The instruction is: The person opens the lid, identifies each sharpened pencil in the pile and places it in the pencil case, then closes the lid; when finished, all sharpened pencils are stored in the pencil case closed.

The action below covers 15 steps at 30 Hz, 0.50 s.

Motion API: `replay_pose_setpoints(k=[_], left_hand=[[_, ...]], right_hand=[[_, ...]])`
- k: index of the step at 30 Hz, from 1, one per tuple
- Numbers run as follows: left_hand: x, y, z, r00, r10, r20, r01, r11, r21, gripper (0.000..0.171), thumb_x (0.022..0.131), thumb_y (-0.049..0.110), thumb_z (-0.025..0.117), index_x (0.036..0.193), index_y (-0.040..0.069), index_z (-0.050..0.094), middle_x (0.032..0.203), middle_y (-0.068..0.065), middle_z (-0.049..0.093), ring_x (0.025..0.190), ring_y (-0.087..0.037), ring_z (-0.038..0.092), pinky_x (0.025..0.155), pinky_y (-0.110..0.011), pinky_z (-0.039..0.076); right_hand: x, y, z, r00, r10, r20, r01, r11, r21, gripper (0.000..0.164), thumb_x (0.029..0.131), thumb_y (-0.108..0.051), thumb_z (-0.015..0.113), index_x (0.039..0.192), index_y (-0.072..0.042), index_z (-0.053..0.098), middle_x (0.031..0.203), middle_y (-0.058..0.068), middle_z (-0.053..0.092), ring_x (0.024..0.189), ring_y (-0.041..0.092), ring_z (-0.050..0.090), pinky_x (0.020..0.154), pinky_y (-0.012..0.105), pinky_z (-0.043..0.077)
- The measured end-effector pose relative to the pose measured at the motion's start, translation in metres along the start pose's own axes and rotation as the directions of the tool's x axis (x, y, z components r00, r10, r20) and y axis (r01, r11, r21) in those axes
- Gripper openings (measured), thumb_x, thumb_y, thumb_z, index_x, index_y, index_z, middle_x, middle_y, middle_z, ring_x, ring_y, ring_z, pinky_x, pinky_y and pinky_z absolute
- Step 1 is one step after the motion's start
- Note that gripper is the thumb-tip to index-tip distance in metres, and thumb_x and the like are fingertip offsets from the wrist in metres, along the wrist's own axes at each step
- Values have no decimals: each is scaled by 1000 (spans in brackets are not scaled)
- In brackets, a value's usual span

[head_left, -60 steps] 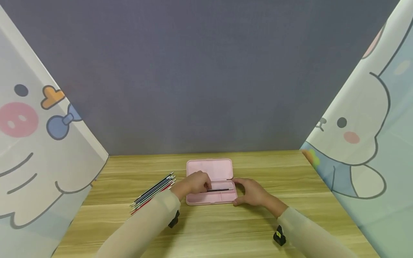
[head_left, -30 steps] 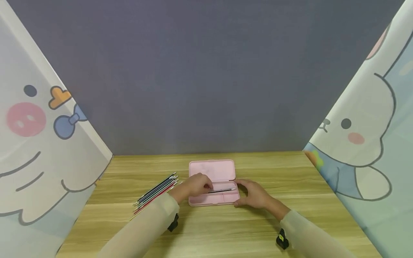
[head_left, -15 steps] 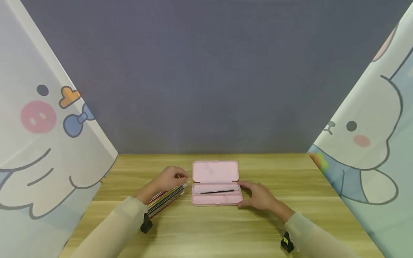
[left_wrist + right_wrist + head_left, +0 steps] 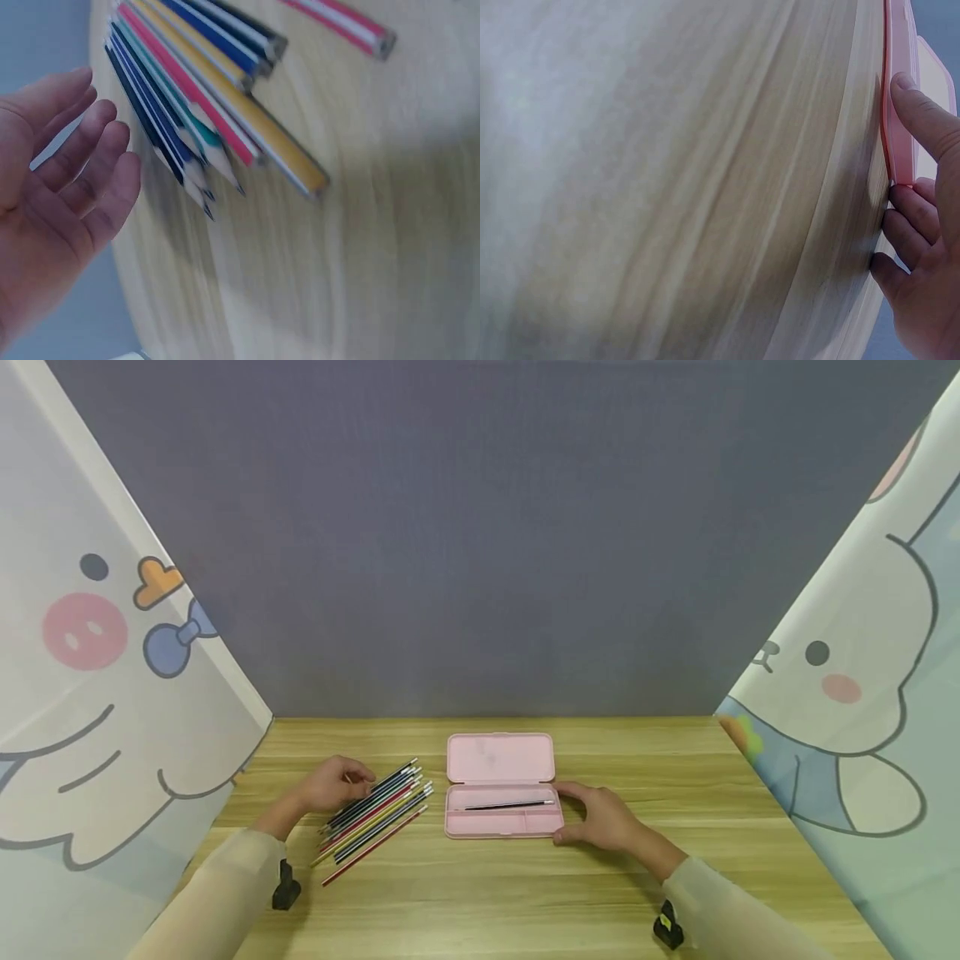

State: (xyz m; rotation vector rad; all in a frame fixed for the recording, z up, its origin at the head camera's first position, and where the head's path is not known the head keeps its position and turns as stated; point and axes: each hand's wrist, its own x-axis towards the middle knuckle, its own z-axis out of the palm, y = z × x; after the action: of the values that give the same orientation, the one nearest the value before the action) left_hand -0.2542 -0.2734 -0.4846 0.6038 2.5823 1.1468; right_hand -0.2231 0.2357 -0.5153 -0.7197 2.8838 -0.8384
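My left hand (image 4: pixel 337 785) is beside the upper left of a loose bundle of striped pencils (image 4: pixel 375 814) on the table. In the left wrist view, the fingers (image 4: pixel 112 161) are relaxed and slightly bent, holding nothing, close to several sharpened tips. A pink pencil case (image 4: pixel 501 756) lies with its lid back. One dark pencil (image 4: pixel 506 806) rests in its long rear compartment, its white end to the right. My right hand (image 4: pixel 603 818) holds the case's right end between thumb and fingers. In the right wrist view, the thumb (image 4: pixel 922 112) lies along the case's side.
The wooden table (image 4: pixel 495 902) ends at a grey panel (image 4: pixel 480 543) behind the case. Printed cartoon panels slant in at the left (image 4: pixel 142 710) and the right (image 4: pixel 840 718). A single red pencil (image 4: pixel 375 845) lies slightly apart, in front of the bundle.
My left hand has let go of the dark pencil in the case, then moved left over the bundle to its far-left side. The right hand keeps its hold on the case.
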Motion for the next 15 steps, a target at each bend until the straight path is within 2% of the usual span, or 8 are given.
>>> replay_pose_setpoints(k=[4,11,15], left_hand=[[1,-10,-4,999,-22,37,24,997,-68,29,96,5,66,120,-12,67,101,-19,72,69,-15,56,55,-27,47],[0,-15,-6,998,-61,29,63,997,-39,28,93,4,68,117,-10,69,98,-15,73,74,-17,59,61,-32,52],[1,-19,-5,998,-57,37,58,997,-41,27,93,1,68,117,-11,69,96,-14,73,76,-14,62,62,-31,53]], right_hand=[[1,0,1,1000,-3,-11,3,1000,1,87,70,-52,91,143,-16,60,136,8,68,125,30,64,102,52,51],[0,0,1,1000,-16,-19,16,1000,1,86,70,-51,92,142,-16,61,136,7,68,126,29,63,103,52,50],[1,0,2,1000,-11,-19,11,1000,3,87,69,-51,92,142,-15,61,136,7,68,126,29,63,103,52,50]])
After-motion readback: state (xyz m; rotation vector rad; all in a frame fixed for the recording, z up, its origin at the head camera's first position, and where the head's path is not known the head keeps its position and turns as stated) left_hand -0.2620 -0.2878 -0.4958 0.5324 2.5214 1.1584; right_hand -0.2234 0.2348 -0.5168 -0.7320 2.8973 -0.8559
